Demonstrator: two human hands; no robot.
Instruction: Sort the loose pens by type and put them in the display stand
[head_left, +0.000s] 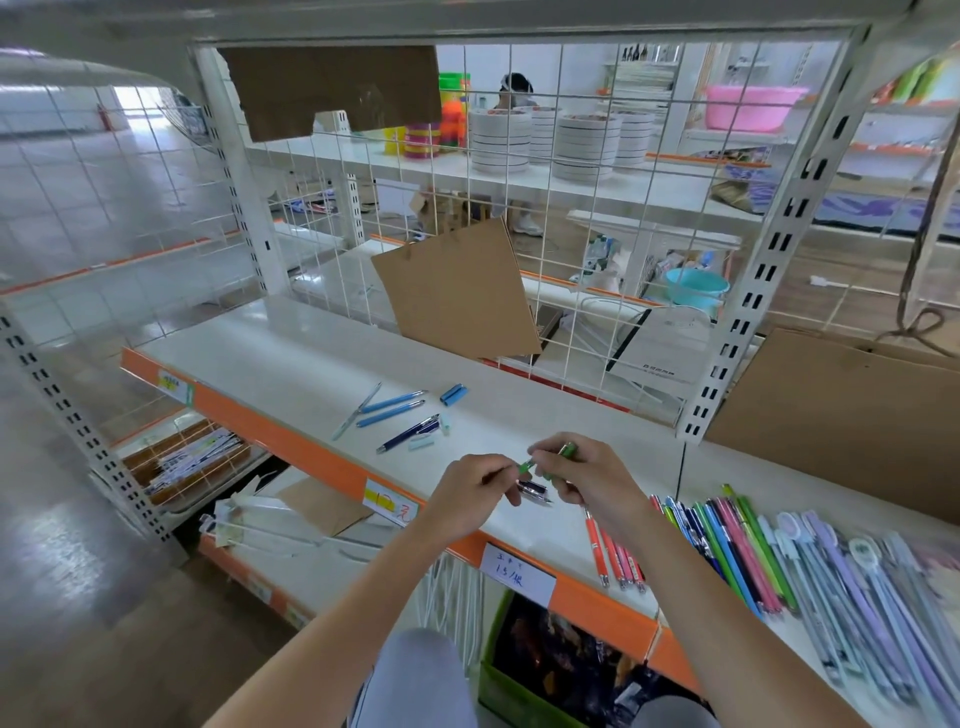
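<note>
A slim bright-green plastic pen (549, 460) is held above the front part of the white metal shelf (291, 364) with the orange front lip, near the middle of its length. The right hand (576, 475) has its fingers curled round the pen's upper barrel, while the left hand (470, 491) pinches the pen's lower end between thumb and fingertips. Just below the two hands, a dark navy pen with a silver tip (535, 491) shows between the fingers; which hand holds it cannot be told.

Further back on the shelf, toward its middle, lies a loose group of light-blue pens (390, 408), with a pale thin pen (357, 411) crossing beside them. Near them rest two dark-blue pens (410, 432) with a mint-coloured cap (422, 442) touching, and a short blue cap piece (453, 394) lies apart toward the wire-grid back.

Toward the right end of the shelf, by its front edge, a few orange and pink pens (615, 553) lie side by side. Right of them is a row of mixed coloured pens (727, 545) in blue, green and pink, then a row of pale lilac and grey pens with round toppers (841, 582).

A brown cardboard sheet (457, 291) leans against the white wire grid (597, 208) at the shelf's back edge. A white handwritten price label (517, 574) hangs on the orange lip below the hands.
</note>
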